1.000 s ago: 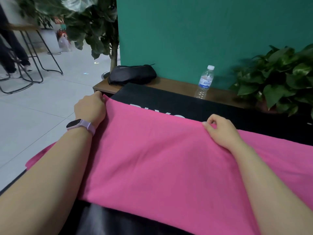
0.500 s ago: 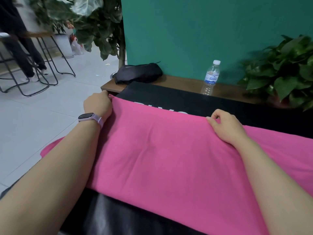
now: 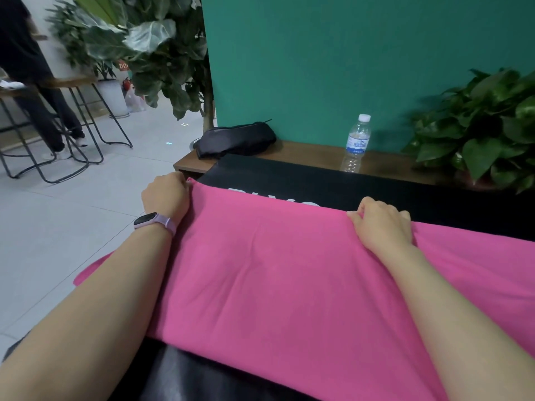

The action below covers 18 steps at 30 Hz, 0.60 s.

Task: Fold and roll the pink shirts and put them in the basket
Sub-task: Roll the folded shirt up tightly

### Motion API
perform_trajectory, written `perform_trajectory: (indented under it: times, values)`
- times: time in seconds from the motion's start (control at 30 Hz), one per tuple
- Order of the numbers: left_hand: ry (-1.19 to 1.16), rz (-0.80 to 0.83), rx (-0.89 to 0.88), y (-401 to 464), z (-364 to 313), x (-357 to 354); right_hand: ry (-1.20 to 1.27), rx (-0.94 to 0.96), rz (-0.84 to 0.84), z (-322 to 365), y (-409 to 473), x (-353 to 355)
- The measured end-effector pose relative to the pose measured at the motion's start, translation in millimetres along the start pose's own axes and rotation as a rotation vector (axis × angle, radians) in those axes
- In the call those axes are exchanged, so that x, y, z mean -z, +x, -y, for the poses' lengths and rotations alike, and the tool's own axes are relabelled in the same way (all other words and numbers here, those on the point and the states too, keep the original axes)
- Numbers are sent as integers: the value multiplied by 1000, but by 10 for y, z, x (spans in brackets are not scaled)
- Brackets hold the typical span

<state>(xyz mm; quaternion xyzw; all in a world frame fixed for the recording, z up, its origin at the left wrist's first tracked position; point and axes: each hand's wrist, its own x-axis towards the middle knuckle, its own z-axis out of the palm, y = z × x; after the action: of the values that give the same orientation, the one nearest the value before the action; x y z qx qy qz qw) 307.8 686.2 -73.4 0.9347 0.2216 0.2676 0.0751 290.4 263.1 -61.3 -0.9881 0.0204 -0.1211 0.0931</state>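
My left hand (image 3: 166, 195) grips the far left corner of the pink shirt (image 3: 275, 273), fingers curled round its edge, and my right hand (image 3: 382, 224) pinches the same far edge further right. The shirt lies spread across the black-covered bench (image 3: 376, 192), its left end hanging over the bench's left edge.

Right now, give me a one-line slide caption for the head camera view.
Both hands, left hand and right hand, grip the far edge of a pink shirt spread over a black mat.
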Motion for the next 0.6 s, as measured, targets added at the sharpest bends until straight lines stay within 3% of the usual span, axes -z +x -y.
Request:
perform_trajectory:
  times: [0.17,0.23,0.3,0.37,0.43,0.5,0.6]
  values:
    - [-50,121,69,8,20,-43,15,-10,-39,0,-24,9]
    - [-29,94,67,-34,-54,77,36,-20,-61,-4,-25,9]
    - [-12,-7,-37,-98,-200,314,56,-24,-63,-3,-27,-1]
    - [-90,7,-289,-239,-484,594,58,-18,-63,9,-22,1]
    - [-248,221,-575,-562,-889,800,51,-11,-72,22,-24,9]
    - [-399,511,-753,-1008,-1268,835,25,11,-100,43,-26,-3]
    - [-306,757,-919,-1409,-1503,651,20,35,-123,59,-32,-10]
